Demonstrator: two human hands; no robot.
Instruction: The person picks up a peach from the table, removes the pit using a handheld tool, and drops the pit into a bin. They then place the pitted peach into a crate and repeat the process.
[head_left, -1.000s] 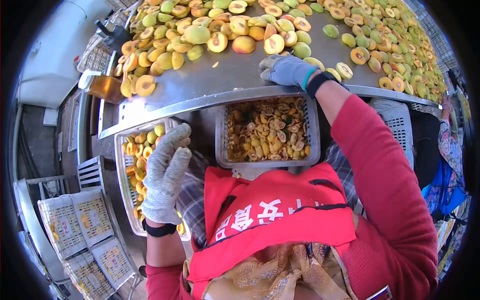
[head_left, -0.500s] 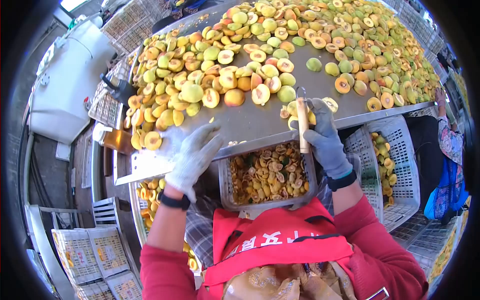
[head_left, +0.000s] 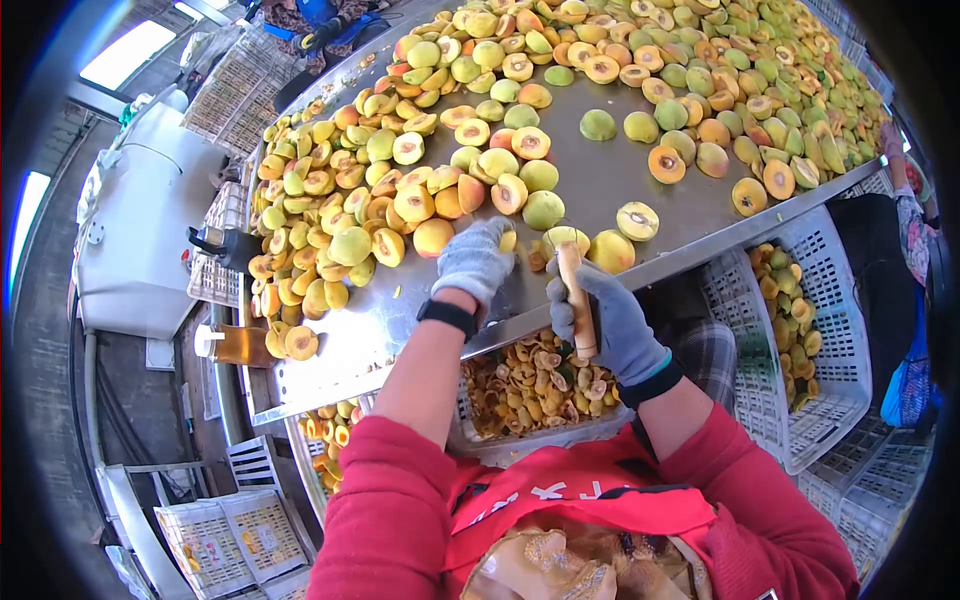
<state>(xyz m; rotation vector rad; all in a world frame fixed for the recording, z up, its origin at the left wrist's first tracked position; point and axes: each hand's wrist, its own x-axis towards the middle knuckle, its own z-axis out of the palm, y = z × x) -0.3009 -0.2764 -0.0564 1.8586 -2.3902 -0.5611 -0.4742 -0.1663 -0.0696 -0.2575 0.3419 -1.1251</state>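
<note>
My left hand point(head_left: 476, 264), in a pale knitted glove, reaches over the metal table point(head_left: 590, 165). Its fingers are closed around a small yellow peach piece point(head_left: 508, 241) that shows at the fingertips. My right hand point(head_left: 612, 318), in a grey glove, grips the wooden handle of a pitting knife point(head_left: 577, 300), its thin metal end pointing away from me. Beyond that tip are peach halves, one a yellow half point(head_left: 612, 252), another a cut-side-up half point(head_left: 637, 221). A large heap of halved peaches point(head_left: 400, 200) spreads behind my left hand.
Below the table edge stands a bin point(head_left: 540, 437) of pits and scraps. A white crate point(head_left: 830, 390) with peach halves is at the right, near another person's sleeve point(head_left: 910, 215). At the left are an amber bottle point(head_left: 245, 345), a white tank point(head_left: 150, 210) and crates point(head_left: 220, 540).
My left hand has moved right and forward, from open above the table edge to closed on a peach piece. The pitting knife has shifted slightly left and lower. The view has turned a little.
</note>
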